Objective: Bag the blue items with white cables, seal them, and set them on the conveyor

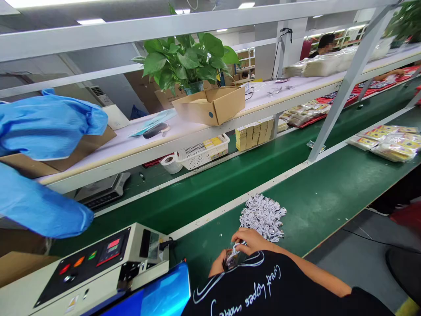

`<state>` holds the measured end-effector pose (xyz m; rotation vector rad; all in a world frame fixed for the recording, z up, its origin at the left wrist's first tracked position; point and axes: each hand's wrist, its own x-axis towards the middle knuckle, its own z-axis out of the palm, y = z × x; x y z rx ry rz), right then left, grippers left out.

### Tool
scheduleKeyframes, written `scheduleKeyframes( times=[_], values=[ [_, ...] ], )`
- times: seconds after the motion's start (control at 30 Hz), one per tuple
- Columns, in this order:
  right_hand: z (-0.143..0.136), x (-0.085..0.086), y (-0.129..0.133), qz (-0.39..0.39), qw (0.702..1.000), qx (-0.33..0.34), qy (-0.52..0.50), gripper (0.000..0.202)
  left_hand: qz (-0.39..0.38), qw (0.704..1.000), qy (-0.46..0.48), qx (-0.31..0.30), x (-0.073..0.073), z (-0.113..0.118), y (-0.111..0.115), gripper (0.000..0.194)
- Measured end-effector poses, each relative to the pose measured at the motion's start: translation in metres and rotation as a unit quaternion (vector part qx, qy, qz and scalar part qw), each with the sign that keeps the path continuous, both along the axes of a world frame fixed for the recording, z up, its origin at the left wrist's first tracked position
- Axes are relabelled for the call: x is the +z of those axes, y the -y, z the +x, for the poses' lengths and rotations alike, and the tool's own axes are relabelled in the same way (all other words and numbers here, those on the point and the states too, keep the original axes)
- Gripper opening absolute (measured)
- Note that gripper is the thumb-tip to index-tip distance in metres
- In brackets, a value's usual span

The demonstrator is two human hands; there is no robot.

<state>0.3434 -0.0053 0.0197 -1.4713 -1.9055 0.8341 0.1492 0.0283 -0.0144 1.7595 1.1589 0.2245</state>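
Close to my body, my left hand is closed around a small, shiny, see-through bag that looks dark inside. Over the bag's mouth, my right hand pinches a white cable, part of which lies at the opening. How far the cable reaches inside is hard to tell. Just beyond my right hand, a heap of coiled white cables rests on the green bench.
A sealing machine with a lit display stands on my left, beside a shiny blue surface. Across the sunken green belt are a white basket and a label roll. Packed bags lie far right. A slanted post rises there.
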Motion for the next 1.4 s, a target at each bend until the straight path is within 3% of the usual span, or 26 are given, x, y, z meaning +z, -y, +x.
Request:
scheduleKeyframes(
  times=[0.13, 0.33, 0.47, 0.63, 0.77, 0.83, 0.93, 1.03, 1.13, 1.23, 1.33, 1.4],
  values=[
    [-0.005, -0.001, -0.003, -0.02, 1.0, 0.009, -0.004, 0.011, -0.021, 0.999, -0.039, -0.022, 0.01, 0.002, -0.001, 0.043],
    [-0.027, -0.023, -0.003, -0.015, 0.991, -0.116, -0.071, 0.009, -0.035, 0.996, -0.058, -0.05, 0.018, 0.003, -0.003, 0.037],
    [-0.03, -0.028, -0.002, 0.015, 0.994, -0.083, -0.075, 0.006, -0.046, 0.996, -0.05, -0.049, 0.021, 0.004, -0.002, 0.035],
    [-0.027, -0.028, 0.002, 0.061, 0.995, -0.034, -0.066, 0.014, -0.071, 0.996, -0.009, -0.046, 0.008, 0.0, -0.002, 0.038],
    [-0.025, -0.029, 0.004, 0.109, 0.987, -0.099, -0.063, 0.015, -0.077, 0.994, 0.041, -0.071, -0.004, -0.002, -0.013, 0.043],
    [-0.019, -0.019, 0.001, 0.137, 0.979, -0.14, -0.054, 0.016, -0.109, 0.983, 0.12, -0.088, 0.007, -0.001, -0.022, 0.052],
    [0.0, 0.018, -0.011, 0.135, 0.979, -0.139, -0.059, 0.011, -0.162, 0.957, 0.218, -0.104, 0.047, 0.006, -0.038, 0.052],
    [0.024, 0.064, -0.031, 0.14, 0.983, -0.061, -0.102, 0.008, -0.19, 0.947, 0.227, -0.126, 0.093, 0.015, -0.058, 0.048],
    [0.041, 0.097, -0.047, 0.182, 0.976, -0.02, -0.115, 0.007, -0.201, 0.936, 0.249, -0.147, 0.122, 0.021, -0.074, 0.047],
    [0.046, 0.112, -0.049, 0.208, 0.975, 0.003, -0.081, 0.009, -0.221, 0.924, 0.255, -0.179, 0.133, 0.025, -0.076, 0.044],
    [0.04, 0.114, -0.039, 0.213, 0.974, 0.003, -0.081, 0.01, -0.239, 0.913, 0.253, -0.212, 0.133, 0.026, -0.071, 0.043],
    [0.032, 0.112, -0.031, 0.208, 0.972, -0.033, -0.099, 0.01, -0.235, 0.914, 0.253, -0.215, 0.13, 0.026, -0.069, 0.042]
  ],
)
